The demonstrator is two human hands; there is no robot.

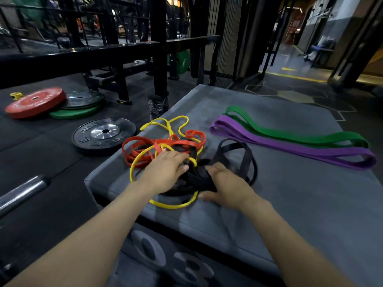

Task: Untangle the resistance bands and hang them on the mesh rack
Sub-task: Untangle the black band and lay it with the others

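A tangle of resistance bands lies on the grey padded box (290,204): a thin yellow band (174,206), an orange-red band (134,151) and a wide black band (247,156), all knotted together. My left hand (165,172) reaches into the knot, fingers curled among the yellow and black bands. My right hand (226,185) grips a bunch of the black band near the knot. A purple band (290,149) and a green band (310,137) lie flat and separate on the box to the right. The mesh rack (228,38) stands behind the box.
Weight plates lie on the black floor at left: a black one (103,134) beside the box, a red one (35,102) over green and black ones. A barbell sleeve (22,191) lies at lower left. Black rack posts (159,59) rise behind.
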